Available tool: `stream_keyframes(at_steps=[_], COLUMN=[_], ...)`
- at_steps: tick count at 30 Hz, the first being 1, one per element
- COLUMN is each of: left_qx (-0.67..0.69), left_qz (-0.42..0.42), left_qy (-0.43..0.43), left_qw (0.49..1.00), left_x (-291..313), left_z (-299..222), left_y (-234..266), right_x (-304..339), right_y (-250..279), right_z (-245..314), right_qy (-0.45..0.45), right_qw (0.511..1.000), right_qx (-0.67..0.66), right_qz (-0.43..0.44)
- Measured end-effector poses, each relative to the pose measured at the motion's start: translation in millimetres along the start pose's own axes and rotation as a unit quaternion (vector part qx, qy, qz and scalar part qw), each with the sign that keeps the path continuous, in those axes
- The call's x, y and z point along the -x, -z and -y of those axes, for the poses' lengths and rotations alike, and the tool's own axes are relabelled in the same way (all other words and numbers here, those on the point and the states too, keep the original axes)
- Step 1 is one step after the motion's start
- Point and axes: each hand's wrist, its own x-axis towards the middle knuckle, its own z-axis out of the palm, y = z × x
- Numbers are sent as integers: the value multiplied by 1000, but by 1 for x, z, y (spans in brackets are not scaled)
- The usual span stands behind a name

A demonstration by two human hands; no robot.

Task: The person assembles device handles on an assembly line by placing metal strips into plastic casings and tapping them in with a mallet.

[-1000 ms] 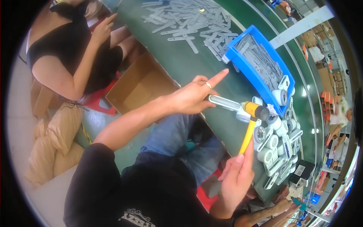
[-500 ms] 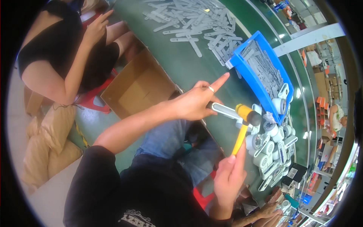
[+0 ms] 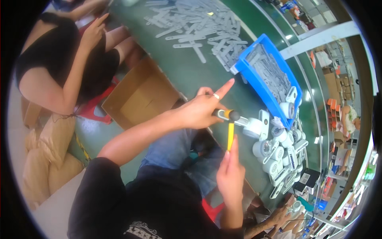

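My left hand [image 3: 199, 110] is closed round the handle end of a white handheld device with a round head [image 3: 252, 128], its index finger stretched out over the green table. In my right hand [image 3: 230, 175] is a small mallet [image 3: 230, 135] with a yellow handle and a yellow-and-black head. The mallet head is at the device's handle, right beside my left fingers; whether it touches cannot be told. Similar white devices [image 3: 278, 153] with round heads lie heaped just to the right.
A blue bin [image 3: 259, 88] of grey strips stands beyond my hands, with a pile of loose grey strips [image 3: 195, 28] farther back. An open cardboard box [image 3: 143, 93] is against the table's left edge. A co-worker [image 3: 51, 67] sits at left; another person's hands [image 3: 278, 217] work at lower right.
The mallet has come left and down onto the handle near my left hand, my right hand moving with it. The held device's round head now shows clearly. The whole view has shifted slightly.
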Motion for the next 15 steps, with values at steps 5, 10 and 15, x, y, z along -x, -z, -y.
stream_keyframes(at_steps=[5,10,15], left_qx=[-44,-89,-107], left_qz=[-93,-94,-92], left_qy=[-238,-248,-235], left_qw=[966,960,962], left_x=[5,2,-1], left_z=[20,21,20], left_y=[-12,-11,-13], right_x=[21,19,-1], right_y=[18,24,5], right_z=[-13,-6,-28], right_qy=[-98,-138,-75], right_qw=[974,970,994], right_qx=[-175,-171,-37], right_qz=[-103,-102,-76])
